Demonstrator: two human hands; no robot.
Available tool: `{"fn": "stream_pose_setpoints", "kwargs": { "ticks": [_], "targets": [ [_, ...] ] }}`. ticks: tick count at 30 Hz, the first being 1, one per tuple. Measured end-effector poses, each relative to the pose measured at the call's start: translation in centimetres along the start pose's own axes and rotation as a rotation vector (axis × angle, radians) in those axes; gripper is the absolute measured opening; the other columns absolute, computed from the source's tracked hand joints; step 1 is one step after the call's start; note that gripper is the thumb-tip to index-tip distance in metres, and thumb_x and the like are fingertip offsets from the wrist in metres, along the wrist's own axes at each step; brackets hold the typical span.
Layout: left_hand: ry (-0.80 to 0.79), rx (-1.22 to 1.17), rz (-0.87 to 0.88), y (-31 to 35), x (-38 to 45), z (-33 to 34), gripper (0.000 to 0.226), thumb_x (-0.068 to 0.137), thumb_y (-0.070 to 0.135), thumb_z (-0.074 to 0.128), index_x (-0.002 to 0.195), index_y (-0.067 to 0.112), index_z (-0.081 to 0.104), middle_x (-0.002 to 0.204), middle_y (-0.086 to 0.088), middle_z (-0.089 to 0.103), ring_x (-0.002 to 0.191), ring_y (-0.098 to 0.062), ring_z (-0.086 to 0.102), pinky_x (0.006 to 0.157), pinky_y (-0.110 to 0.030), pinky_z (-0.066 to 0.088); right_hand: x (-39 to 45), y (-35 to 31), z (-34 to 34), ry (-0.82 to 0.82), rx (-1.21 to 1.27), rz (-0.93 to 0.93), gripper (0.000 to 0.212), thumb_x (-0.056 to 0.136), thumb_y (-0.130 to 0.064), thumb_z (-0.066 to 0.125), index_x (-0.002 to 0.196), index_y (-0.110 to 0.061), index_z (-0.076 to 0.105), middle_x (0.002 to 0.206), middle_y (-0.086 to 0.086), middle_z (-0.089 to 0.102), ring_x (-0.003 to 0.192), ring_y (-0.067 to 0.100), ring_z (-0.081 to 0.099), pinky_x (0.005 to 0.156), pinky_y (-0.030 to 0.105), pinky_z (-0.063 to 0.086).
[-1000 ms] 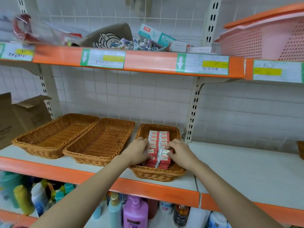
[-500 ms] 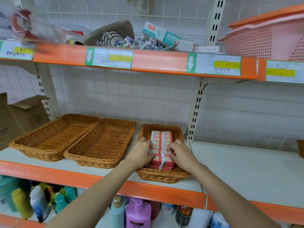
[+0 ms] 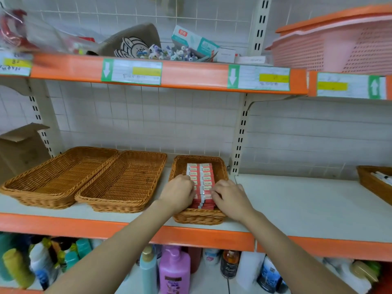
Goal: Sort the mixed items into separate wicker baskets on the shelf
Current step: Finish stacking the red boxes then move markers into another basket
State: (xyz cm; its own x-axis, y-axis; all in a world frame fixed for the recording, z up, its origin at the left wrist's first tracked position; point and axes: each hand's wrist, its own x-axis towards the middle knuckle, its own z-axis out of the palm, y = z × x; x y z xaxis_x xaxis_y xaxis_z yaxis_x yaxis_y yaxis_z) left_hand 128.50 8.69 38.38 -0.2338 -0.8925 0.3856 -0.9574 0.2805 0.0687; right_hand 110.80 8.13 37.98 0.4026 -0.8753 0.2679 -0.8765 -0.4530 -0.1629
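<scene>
Hands' curled grips, left [image 3: 177,193] and right [image 3: 230,198], hold red boxes [image 3: 200,177] filling small basket [image 3: 199,216].

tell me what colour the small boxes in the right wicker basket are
Red with white labels; the small boxes show best in the head view.

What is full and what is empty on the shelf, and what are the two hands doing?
Small basket: holds two rows of red boxes.
Red boxes: packed side by side, stacked in layers.
Middle basket: empty.
Left basket: empty.
Left hand: fingers curled against the left side of the boxes.
Right hand: fingers curled against the right side of the boxes.
Pink basket: on the upper shelf, contents hidden.
</scene>
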Motion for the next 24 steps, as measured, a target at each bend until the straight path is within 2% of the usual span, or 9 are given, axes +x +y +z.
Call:
{"fn": "stream_pose_setpoints", "kwargs": {
  "ticks": [2, 4, 6, 8, 11, 13, 15, 24],
  "targets": [
    [-0.055, 0.066, -0.009, 1.2, -0.2, -0.4, 0.03, 0.1, 0.025, 0.041, 0.102, 0.008, 0.065, 0.108, -0.007, 0.061, 0.102, -0.021, 0.055, 0.082, -0.03, 0.048, -1.0, 0.2, -0.6, -0.096, -0.022, -0.022, 0.045, 0.104, -0.04, 0.028, 0.139, -0.023, 0.049, 0.144, -0.005, 0.045, 0.131, 0.016, 0.036, 0.106, 0.037, 0.025],
    [-0.12, 0.091, -0.052, 2.6, -0.6, -0.6, 0.031, 0.1, 0.026, 0.039, 0.107, 0.008, 0.063, 0.111, -0.009, 0.061, 0.103, -0.024, 0.055, 0.085, -0.031, 0.047, -2.3, 0.6, -1.2, -0.231, -0.015, -0.023, 0.051, 0.103, -0.048, 0.022, 0.149, -0.029, 0.032, 0.157, -0.006, 0.025, 0.144, 0.016, 0.019, 0.116, 0.044, 0.014],
    [-0.17, 0.038, -0.148, 3.7, -0.9, -0.4, 0.038, 0.101, 0.033, 0.035, 0.116, 0.008, 0.06, 0.118, -0.011, 0.059, 0.107, -0.026, 0.056, 0.091, -0.035, 0.048, -3.8, 1.5, -1.7, -0.317, 0.015, 0.005, 0.057, 0.101, -0.054, 0.019, 0.153, -0.032, 0.017, 0.162, -0.007, 0.006, 0.149, 0.016, 0.001, 0.119, 0.049, 0.002],
    [-0.225, 0.016, -0.203, 5.1, -1.5, 0.1, 0.049, 0.101, 0.043, 0.029, 0.129, 0.009, 0.052, 0.131, -0.012, 0.053, 0.119, -0.028, 0.051, 0.1, -0.041, 0.044, -5.3, 2.6, -2.4, -0.351, 0.021, 0.014, 0.062, 0.1, -0.057, 0.019, 0.155, -0.032, 0.008, 0.162, -0.007, -0.004, 0.149, 0.015, -0.006, 0.119, 0.05, -0.002],
    [-0.311, 0.038, -0.183, 8.2, -2.8, 0.1, 0.065, 0.1, 0.053, 0.023, 0.149, 0.01, 0.028, 0.156, -0.013, 0.023, 0.144, -0.029, 0.021, 0.117, -0.045, 0.02, -7.8, 4.6, -3.6, -0.381, -0.013, 0.016, 0.065, 0.099, -0.058, 0.021, 0.155, -0.031, 0.001, 0.162, -0.006, -0.009, 0.148, 0.015, -0.011, 0.118, 0.052, -0.004],
    [-0.328, 0.041, -0.152, 10.9, -3.6, -0.1, 0.068, 0.1, 0.055, 0.022, 0.153, 0.014, 0.012, 0.161, -0.009, 0.001, 0.149, -0.026, 0.002, 0.12, -0.045, 0.005, -9.7, 6.1, -4.4, -0.402, -0.044, 0.03, 0.067, 0.099, -0.058, 0.022, 0.155, -0.029, -0.001, 0.161, -0.005, -0.012, 0.148, 0.016, -0.013, 0.118, 0.052, -0.004],
    [-0.333, 0.049, -0.129, 13.7, -4.2, -0.2, 0.069, 0.1, 0.054, 0.021, 0.154, 0.017, 0.004, 0.161, -0.008, -0.01, 0.148, -0.024, -0.008, 0.12, -0.045, -0.001, -11.5, 7.7, -5.0, -0.413, -0.057, 0.04, 0.069, 0.098, -0.06, 0.023, 0.154, -0.029, -0.004, 0.161, -0.005, -0.015, 0.148, 0.016, -0.014, 0.118, 0.053, -0.005],
    [-0.463, 0.073, 0.003, 24.7, -3.1, 2.4, 0.068, 0.1, 0.055, 0.017, 0.153, 0.023, -0.008, 0.159, -0.006, -0.018, 0.147, -0.025, -0.014, 0.118, -0.044, -0.006, -18.9, 15.8, -7.2, -0.39, -0.047, 0.145, 0.07, 0.098, -0.059, 0.025, 0.154, -0.03, -0.005, 0.161, -0.004, -0.015, 0.148, 0.016, -0.014, 0.118, 0.05, -0.005]
  ]
}}
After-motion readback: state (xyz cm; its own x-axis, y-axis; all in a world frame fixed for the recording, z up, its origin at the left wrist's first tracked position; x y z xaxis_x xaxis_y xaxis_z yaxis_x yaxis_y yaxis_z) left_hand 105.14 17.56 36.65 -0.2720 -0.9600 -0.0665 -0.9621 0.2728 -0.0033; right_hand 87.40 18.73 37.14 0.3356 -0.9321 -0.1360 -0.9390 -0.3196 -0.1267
